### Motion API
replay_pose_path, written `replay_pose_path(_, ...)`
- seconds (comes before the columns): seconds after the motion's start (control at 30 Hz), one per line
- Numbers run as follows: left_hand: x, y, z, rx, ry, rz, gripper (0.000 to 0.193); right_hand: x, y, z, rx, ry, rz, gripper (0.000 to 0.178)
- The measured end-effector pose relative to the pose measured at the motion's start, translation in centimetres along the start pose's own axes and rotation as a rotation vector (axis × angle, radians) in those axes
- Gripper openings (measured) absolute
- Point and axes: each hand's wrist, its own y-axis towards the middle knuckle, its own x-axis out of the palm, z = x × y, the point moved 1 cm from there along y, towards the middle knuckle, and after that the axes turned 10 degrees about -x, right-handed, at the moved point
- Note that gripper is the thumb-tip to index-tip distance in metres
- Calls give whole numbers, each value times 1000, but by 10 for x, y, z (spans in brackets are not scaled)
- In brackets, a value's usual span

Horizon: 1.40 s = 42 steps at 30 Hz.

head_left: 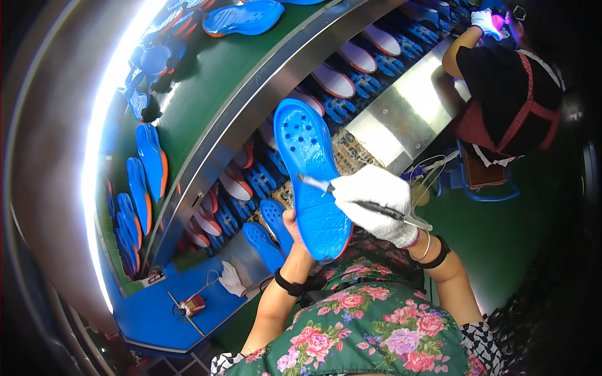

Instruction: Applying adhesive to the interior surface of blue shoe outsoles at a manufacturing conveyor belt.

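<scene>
The blue shoe sole (313, 216) stands up in front of me, between my hands, its long axis running away from my apron (370, 319) and leaning a little to the left at the far end; the end with the cluster of small holes is the far one, the red-rimmed end is nearest me, and the broad glossy face is turned up toward my eyes; my bare left hand (300, 241) has it pinched low on its left edge, thumb showing at the side, the other fingers mostly hidden by the sole, so I cannot tell how they are spread; my gloved right hand (373, 203) comes in from the right with its fingers closed round a brush (322, 185), the glove overlapping the sole's right edge; what matters most, I judge, is that the brush lies across the sole's long axis, handle to the right and toward me, tip over the left part of the face, below the holes; whether the bristles press on the surface or hang just above it I cannot tell; two more blue soles (274, 217) sit beyond my left hand, to its left.
</scene>
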Motion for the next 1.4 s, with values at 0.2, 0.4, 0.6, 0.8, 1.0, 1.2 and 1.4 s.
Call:
replay_pose_path(0.2,47,14,-17,-168,-299,-173,104,-9,33,16,-89,36,-14,25)
replay_pose_path(0.4,19,4,-14,-182,236,114,98,2,37,15,-149,-111,-88,30)
replay_pose_path(0.6,25,14,-14,-124,-324,-354,90,5,28,3,337,237,18,22)
replay_pose_path(0.8,-6,16,-1,-20,-128,-54,83,18,26,-4,-48,76,-139,28)
replay_pose_path(1.0,26,37,17,123,-129,-125,98,25,23,13,40,143,83,19)
replay_pose_path(1.2,41,55,22,100,-44,-243,110,33,6,8,-21,287,-31,19)
replay_pose_path(1.4,49,62,24,98,-61,-139,109,35,-7,9,-53,230,-145,27)
